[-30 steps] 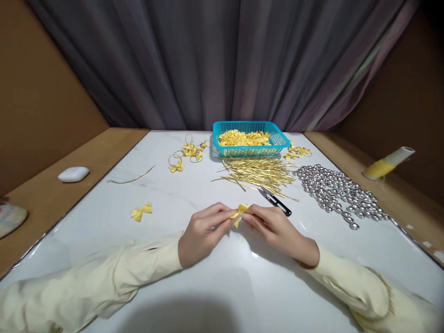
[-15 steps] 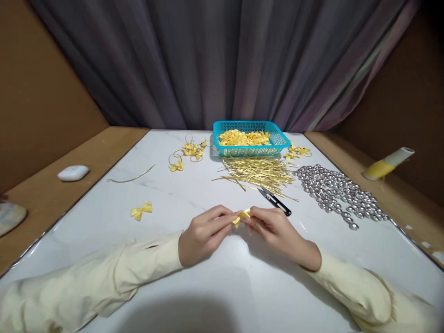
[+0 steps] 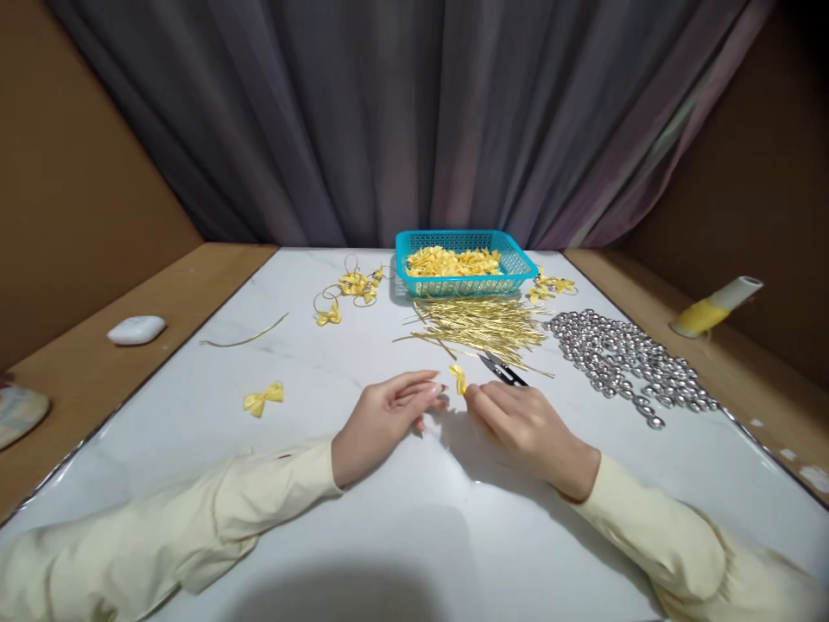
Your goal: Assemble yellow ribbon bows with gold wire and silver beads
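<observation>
Right hand [image 3: 523, 425] pinching yellow bow [image 3: 458, 378] | left hand [image 3: 381, 423] unclenched | blue basket [image 3: 466, 286]: heaped yellow ribbon pieces [image 3: 452, 261]

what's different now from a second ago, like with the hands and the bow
The left hand has let go of the yellow bow and opened beside it; the right hand holds it alone, a little higher in the picture. The blue basket, gold strands and silver beads stayed put.
</observation>
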### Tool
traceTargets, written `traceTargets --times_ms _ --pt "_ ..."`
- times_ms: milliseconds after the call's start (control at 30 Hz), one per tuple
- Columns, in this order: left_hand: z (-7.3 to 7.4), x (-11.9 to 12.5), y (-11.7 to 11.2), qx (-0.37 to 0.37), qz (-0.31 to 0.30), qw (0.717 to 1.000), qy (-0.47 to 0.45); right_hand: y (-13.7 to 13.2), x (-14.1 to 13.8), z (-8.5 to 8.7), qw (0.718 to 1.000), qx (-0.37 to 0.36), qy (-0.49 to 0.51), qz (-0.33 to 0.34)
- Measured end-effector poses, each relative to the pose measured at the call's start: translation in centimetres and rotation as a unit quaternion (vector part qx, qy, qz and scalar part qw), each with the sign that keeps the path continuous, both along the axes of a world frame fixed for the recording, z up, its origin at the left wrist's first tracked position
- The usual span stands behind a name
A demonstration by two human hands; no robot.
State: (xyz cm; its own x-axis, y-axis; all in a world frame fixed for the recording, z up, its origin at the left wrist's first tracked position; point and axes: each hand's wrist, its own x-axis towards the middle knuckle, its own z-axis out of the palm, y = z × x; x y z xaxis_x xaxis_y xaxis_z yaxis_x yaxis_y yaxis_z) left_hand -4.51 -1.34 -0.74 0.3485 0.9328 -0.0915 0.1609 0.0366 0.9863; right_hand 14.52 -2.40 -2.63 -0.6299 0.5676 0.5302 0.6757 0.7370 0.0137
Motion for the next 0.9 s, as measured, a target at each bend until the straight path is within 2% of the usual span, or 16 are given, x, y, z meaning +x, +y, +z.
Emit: traceTargets --times_ms 100,200,267,367,467,567,733,900 --pt "0.4 0.2 -0.2 -0.013 -0.044 0.999 -0.008 -0.2 -0.4 0.1 0.999 0.025 -0.029 0.004" --pt "0.2 0.1 -0.1 0.017 -0.072 0.997 -0.015 -0.5 -1.3 0.2 0.999 -0.03 -0.009 0.009" --pt "-0.1 0.0 0.1 0.038 -0.073 0.997 -0.007 -0.7 -1.7 0.4 0.994 -0.106 0.04 0.008" --pt "-0.4 -0.1 0.4 0.051 -0.074 0.996 0.013 -0.9 -1.7 0.8 0.968 -0.208 0.141 0.02" --pt "-0.2 -0.1 0.4 0.048 -0.089 0.995 0.022 -0.6 -1.2 1.3 0.944 -0.22 0.247 -0.016" --pt "0.1 0.0 0.2 0.036 -0.114 0.993 0.026 0.1 -0.6 1.7 0.927 -0.221 0.299 -0.054" --pt "-0.1 -0.2 -0.1 0.048 -0.136 0.988 0.047 1.1 -0.7 1.7 0.913 -0.299 0.276 0.005" --pt "-0.3 -0.4 0.0 0.075 -0.157 0.982 0.068 1.0 -1.1 1.3 0.913 -0.338 0.223 0.039"
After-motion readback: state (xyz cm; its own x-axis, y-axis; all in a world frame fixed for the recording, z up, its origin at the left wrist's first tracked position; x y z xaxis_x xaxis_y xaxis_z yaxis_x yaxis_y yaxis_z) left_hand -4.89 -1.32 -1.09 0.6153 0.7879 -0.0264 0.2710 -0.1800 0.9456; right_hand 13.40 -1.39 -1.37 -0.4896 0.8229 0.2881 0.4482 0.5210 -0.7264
